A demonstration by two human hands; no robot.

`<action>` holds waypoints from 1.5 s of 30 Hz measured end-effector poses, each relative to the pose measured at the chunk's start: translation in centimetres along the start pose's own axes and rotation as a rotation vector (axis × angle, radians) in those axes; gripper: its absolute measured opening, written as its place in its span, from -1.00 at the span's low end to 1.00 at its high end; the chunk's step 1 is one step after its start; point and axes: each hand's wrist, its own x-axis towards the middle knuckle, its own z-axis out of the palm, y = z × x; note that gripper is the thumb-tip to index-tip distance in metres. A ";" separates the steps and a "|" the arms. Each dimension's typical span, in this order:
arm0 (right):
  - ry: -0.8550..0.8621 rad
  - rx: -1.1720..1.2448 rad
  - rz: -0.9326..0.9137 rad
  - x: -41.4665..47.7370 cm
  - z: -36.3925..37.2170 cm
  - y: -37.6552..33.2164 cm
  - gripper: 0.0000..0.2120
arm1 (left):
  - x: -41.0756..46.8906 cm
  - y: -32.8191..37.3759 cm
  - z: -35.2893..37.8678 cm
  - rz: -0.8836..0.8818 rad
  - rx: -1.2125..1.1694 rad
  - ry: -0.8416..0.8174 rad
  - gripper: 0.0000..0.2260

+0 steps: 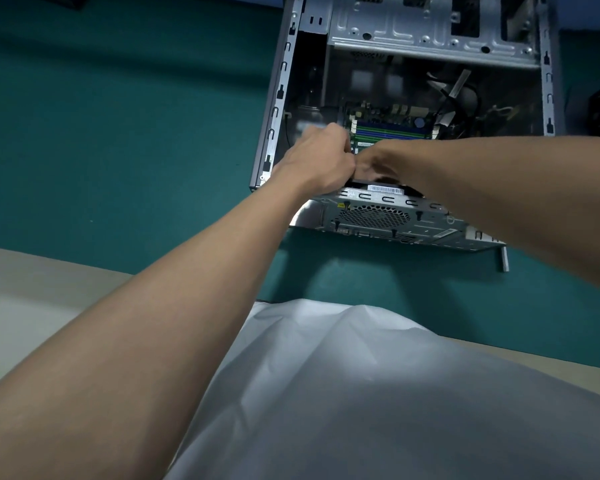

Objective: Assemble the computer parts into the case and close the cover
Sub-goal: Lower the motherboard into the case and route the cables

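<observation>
Item: computer case (277, 98), cover off, lying open on green table (118, 133); circuit board (388, 128) seated inside.

Left hand (321, 157) and right hand (378, 164) meet over a black labelled part (385, 188) at the near wall. Fingers are hidden, so I cannot tell their grip.

Hazards: pressing askew may strain the board. Loose cables (465, 105) may snag.
</observation>
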 end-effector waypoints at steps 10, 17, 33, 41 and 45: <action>-0.210 0.088 -0.021 0.5 -0.5 1.1 -0.82 | 0.0 0.0 -0.2 -0.002 -0.029 0.083 -0.79; -0.267 0.355 -0.117 -0.6 -0.5 2.7 -0.84 | 0.2 0.3 -0.7 -0.062 -0.029 -0.233 -0.80; 0.257 0.395 -0.230 -5.4 1.7 5.9 -0.73 | 3.7 2.2 1.3 -0.248 -0.002 -0.686 -0.78; 1.384 0.705 -0.324 -13.2 2.1 15.4 -0.85 | 5.9 3.4 3.6 -0.262 0.328 -0.785 -0.55; 1.429 1.040 0.018 -12.0 4.0 22.1 -0.86 | 6.1 3.7 4.4 -0.296 0.369 -0.733 -0.50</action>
